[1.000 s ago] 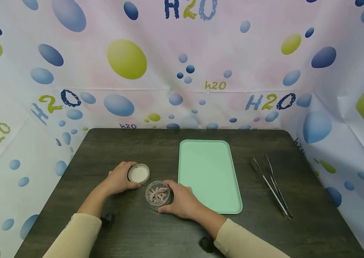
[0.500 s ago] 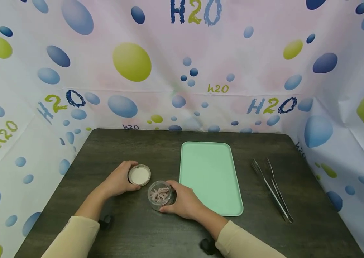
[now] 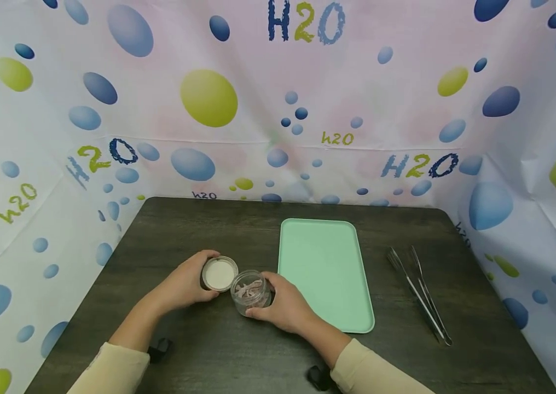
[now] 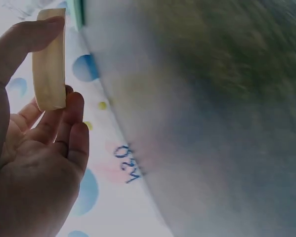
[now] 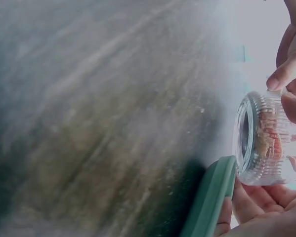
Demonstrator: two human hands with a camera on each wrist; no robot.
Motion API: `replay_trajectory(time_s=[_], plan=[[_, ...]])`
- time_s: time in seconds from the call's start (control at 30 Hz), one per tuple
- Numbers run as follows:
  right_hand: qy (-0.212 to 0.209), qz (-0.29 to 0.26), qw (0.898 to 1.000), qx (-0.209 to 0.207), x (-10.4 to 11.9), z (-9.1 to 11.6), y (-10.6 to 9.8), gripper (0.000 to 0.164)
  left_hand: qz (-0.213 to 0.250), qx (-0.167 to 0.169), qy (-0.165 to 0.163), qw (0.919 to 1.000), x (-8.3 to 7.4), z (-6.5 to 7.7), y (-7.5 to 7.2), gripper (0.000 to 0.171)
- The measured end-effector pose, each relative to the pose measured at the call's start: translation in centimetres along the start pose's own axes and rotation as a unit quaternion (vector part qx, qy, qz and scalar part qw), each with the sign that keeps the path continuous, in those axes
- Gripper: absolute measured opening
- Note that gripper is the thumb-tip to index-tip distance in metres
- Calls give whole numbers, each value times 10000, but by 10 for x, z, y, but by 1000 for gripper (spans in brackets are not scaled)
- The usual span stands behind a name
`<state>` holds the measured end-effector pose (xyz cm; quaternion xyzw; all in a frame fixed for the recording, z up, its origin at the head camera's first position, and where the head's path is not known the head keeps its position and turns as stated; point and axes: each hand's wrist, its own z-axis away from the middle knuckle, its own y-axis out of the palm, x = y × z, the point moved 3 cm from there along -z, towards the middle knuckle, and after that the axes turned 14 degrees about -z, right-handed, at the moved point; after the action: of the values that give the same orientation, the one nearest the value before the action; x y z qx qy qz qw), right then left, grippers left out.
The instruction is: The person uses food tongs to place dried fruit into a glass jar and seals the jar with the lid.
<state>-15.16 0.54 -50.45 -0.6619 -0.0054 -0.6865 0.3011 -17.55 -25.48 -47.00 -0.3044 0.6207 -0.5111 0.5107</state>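
My left hand (image 3: pixel 186 282) holds a round lid (image 3: pixel 220 273) by its edge, with the pale underside turned up. In the left wrist view the lid (image 4: pixel 50 64) shows a beige, wood-like side between thumb and fingers. A clear glass jar (image 5: pixel 259 170) with ribbed walls is in my right hand (image 3: pixel 288 306), thumb on the near side and fingers round the far side. Pinkish, curled strips (image 3: pixel 250 289) lie inside the jar. Its open rim is right at the lid's edge in the head view. The jar's base is close over the table in the right wrist view.
A mint-green tray (image 3: pixel 324 273) lies just right of the jar, partly behind my right hand. Metal tongs (image 3: pixel 423 301) rest farther right on the dark table (image 3: pixel 199 224). A patterned curtain (image 3: pixel 268 98) hangs behind the table and along both sides.
The lid has moved right and the jar slightly away from me, so the gap between them has closed. The jar tilts a little more. The head view has shifted slightly.
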Motion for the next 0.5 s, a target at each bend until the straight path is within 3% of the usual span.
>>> replay_trajectory(time_s=[0.27, 0.5], plan=[[-228, 56, 9996, -130, 3, 1, -6, 86, -251, -144, 187, 9994, -21, 7, -14, 89], [-358, 279, 9988, -163, 8, 2, -17, 84, -105, -342, 194, 9992, -32, 12, -19, 94]])
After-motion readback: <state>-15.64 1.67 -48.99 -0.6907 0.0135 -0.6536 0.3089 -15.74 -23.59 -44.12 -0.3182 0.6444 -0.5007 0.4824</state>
